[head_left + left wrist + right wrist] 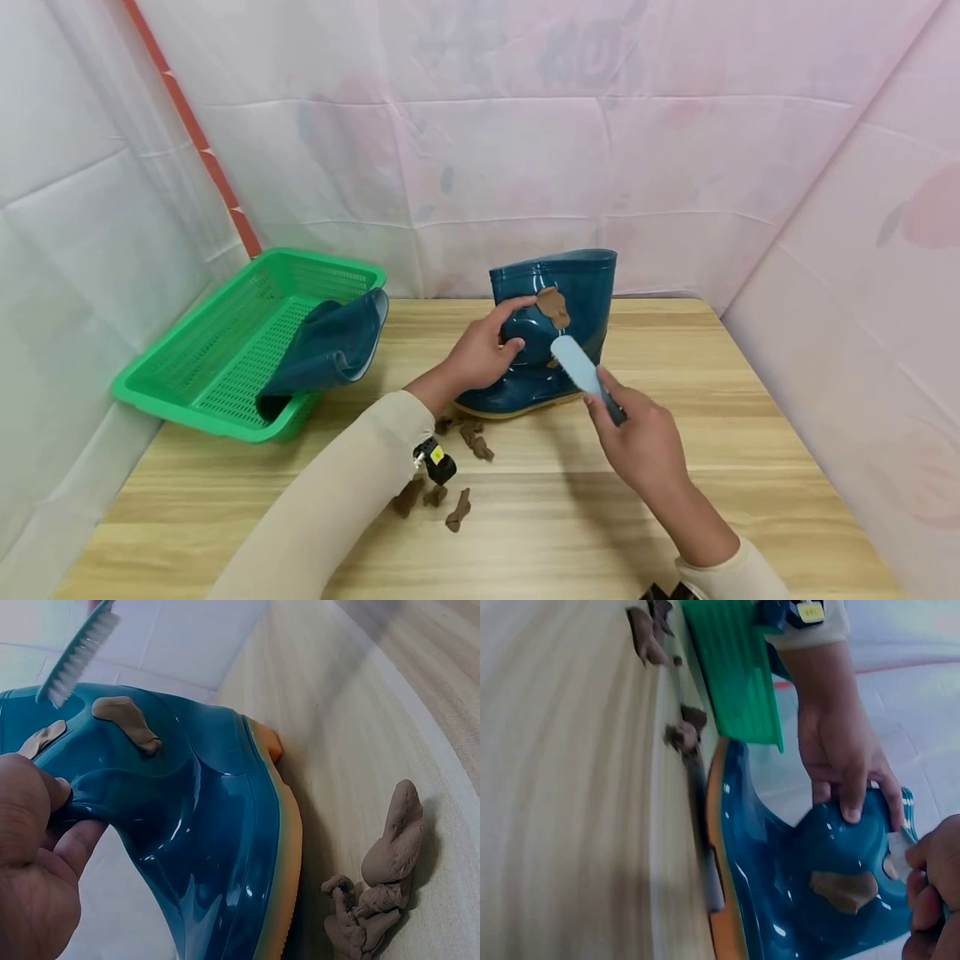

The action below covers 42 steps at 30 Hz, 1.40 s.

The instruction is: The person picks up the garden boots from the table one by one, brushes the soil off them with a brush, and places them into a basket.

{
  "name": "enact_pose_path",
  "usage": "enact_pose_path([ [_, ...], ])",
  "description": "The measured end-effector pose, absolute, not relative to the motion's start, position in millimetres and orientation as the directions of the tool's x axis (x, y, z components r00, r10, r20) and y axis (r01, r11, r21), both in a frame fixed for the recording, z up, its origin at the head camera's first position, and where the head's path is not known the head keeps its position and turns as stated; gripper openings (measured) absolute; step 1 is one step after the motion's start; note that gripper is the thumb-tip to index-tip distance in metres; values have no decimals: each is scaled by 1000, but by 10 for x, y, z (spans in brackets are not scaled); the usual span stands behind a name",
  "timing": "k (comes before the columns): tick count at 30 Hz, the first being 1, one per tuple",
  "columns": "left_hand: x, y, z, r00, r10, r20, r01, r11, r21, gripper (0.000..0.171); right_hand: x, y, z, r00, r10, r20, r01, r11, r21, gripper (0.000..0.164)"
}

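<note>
A glossy dark blue rain boot (592, 292) with a tan sole stands upright on the table. My left hand (482, 354) pinches the side of its shaft, thumb and fingers on a fold of the rubber (82, 814). My right hand (645, 437) grips the handle of a light blue brush (576, 365). The brush head is close to a brown mud-like patch (552, 307) on the shaft; white bristles (79, 660) face the boot in the left wrist view. Lower on the boot is another brown patch (846, 891).
At left, a green plastic basket (247, 358) holds a second blue boot (322, 342), its opening hanging over the rim. Several brown clumps (459, 510) lie on the wooden table (712, 400) near my left forearm. Cloth walls (487, 158) enclose the table at the back and sides.
</note>
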<state>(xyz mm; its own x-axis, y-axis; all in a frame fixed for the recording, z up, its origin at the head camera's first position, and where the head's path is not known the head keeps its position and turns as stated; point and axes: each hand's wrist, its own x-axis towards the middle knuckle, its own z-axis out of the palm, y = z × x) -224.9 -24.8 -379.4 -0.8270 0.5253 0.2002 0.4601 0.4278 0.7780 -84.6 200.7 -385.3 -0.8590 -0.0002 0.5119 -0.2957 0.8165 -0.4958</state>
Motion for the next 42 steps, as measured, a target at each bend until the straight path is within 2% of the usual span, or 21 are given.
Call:
enact_pose_path([
  [3, -2252, -258, -3801, -828, 521, 205, 461, 426, 778, 63, -912, 2049, -3847, -836, 36, 548, -279, 831, -481, 44],
  [8, -2246, -262, -3803, -829, 523, 200, 454, 419, 786, 62, -921, 2075, -3916, -892, 56, 449, -197, 844, -498, 44],
  [19, -2242, -254, -3808, -829, 520, 205, 451, 406, 795, 62, -830, 2049, -3986, -945, -23, 325, -205, 819, -536, 44],
  [21, -2244, -248, -3809, -828, 522, 203, 450, 406, 795, 62, -821, 2064, -3984, -934, -12, 357, -222, 803, -553, 43],
  [24, -2253, -229, -3808, -827, 525, 201, 450, 404, 796, 63, -840, 2100, -3968, -887, 76, 455, -226, 789, -571, 41],
  [26, -2258, -224, -3809, -829, 521, 201, 448, 406, 796, 63, -871, 2105, -3973, -872, 124, 474, -210, 779, -591, 41],
  [28, -2259, -225, -3815, -835, 512, 201, 443, 409, 798, 63, -892, 2082, -3997, -892, 119, 436, -184, 785, -592, 41],
  [31, -2251, -235, -3829, -839, 506, 201, 441, 413, 797, 63, -877, 2028, -4056, -945, 47, 325, -165, 788, -594, 44],
  [33, -2248, -239, -3835, -835, 510, 206, 448, 413, 793, 62, -852, 2000, -4081, -957, 11, 291, -171, 786, -593, 44],
  [35, -2248, -240, -3835, -831, 515, 211, 455, 411, 790, 63, -841, 1999, -4079, -942, 18, 334, -200, 770, -605, 43],
  [39, -2250, -238, -3815, -831, 512, 218, 459, 409, 788, 63, -890, 2051, -4021, -874, 130, 469, -214, 764, -609, 40],
  [42, -2244, -243, -3806, -836, 505, 215, 453, 413, 790, 62, -921, 2057, -4032, -890, 141, 433, -179, 766, -617, 41],
])
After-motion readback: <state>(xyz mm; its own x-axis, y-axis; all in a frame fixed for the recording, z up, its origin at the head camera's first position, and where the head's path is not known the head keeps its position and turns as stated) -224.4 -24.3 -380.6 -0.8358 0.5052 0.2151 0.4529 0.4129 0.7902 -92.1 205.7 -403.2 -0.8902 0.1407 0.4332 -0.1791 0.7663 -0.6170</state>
